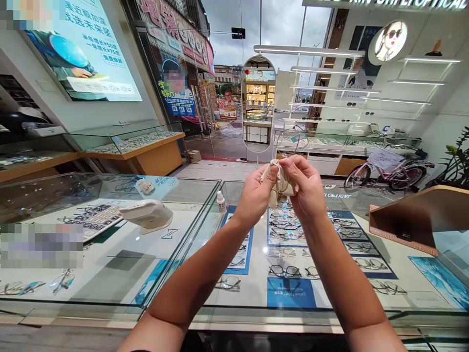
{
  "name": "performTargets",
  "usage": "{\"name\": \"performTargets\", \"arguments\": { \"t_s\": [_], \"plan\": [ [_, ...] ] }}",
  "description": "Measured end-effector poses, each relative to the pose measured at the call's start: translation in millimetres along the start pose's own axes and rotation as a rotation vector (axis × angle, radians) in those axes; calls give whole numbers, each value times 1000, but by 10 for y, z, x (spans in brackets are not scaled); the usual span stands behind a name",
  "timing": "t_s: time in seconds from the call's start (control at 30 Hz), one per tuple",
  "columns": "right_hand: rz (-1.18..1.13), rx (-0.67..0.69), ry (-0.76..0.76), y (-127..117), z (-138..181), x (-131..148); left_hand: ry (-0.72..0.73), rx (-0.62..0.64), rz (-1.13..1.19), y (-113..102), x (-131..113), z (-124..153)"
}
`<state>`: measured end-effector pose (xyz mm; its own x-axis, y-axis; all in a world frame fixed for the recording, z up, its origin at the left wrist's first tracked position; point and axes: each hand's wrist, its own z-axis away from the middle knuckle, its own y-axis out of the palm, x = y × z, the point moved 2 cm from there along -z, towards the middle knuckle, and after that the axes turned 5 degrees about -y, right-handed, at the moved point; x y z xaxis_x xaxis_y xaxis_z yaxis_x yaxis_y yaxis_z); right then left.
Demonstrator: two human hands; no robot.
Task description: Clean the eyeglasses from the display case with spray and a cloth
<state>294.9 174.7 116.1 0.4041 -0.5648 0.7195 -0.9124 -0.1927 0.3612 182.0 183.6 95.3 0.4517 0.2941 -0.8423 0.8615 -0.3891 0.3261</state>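
Both hands are raised over the glass counter, close together, with a crumpled beige cloth (281, 189) bunched between them. My left hand (254, 195) is closed, its thumb pressing on the cloth from the left. From the right, my right hand (306, 185) pinches the cloth's upper edge with thumb and fingers. Just above the fingertips rises the thin wire outline of a pair of eyeglasses (293, 141); its lower part is hidden by the cloth and fingers. How each hand grips the eyeglasses cannot be made out.
Below is a glass display case (249, 310) with rows of eyeglasses. A small white bottle (221, 201) and a white barcode scanner (148, 215) stand to the left. A wooden-backed stand (403, 222) is at right. Beyond are an oval mirror (258, 105) and a pink bicycle (390, 168).
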Motion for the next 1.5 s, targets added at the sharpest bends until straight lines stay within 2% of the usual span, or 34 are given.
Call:
{"name": "performTargets", "arguments": {
  "t_s": [0.2, 0.3, 0.63, 0.83, 0.97, 1.07, 1.13, 1.2, 1.27, 1.33, 1.4, 1.5],
  "plan": [
    [-35, 2, 30, -60, -46, -23, -180, 162, 29, -55, -14, -33],
    [-57, 34, 32, -44, -59, -66, -223, 185, 43, -79, -35, -42],
    [-79, 28, 21, -4, -48, -127, -67, 25, 63, 3, -6, -25],
    [-109, -42, 5, 11, -28, -152, -3, -55, 14, 30, 86, 0],
    [-16, -128, -18, -124, -87, -130, 6, -107, -26, -70, 166, -73],
    [31, -159, -13, -273, -171, -57, 71, -96, -225, -245, 66, -163],
    [14, -131, 21, -343, -217, 8, 95, -17, -515, -375, -83, -197],
    [-27, -84, 80, -382, -238, 76, 40, 108, -878, -501, -234, -200],
    [-48, -34, 143, -398, -237, 138, -87, 227, -1207, -625, -338, -185],
    [-30, 18, 197, -401, -224, 186, -255, 292, -1452, -747, -373, -176],
    [5, 61, 229, -400, -212, 218, -435, 290, -1620, -866, -335, -190],
    [45, 92, 256, -394, -204, 233, -669, 261, -1728, -1035, -178, -233]
  ]
}}
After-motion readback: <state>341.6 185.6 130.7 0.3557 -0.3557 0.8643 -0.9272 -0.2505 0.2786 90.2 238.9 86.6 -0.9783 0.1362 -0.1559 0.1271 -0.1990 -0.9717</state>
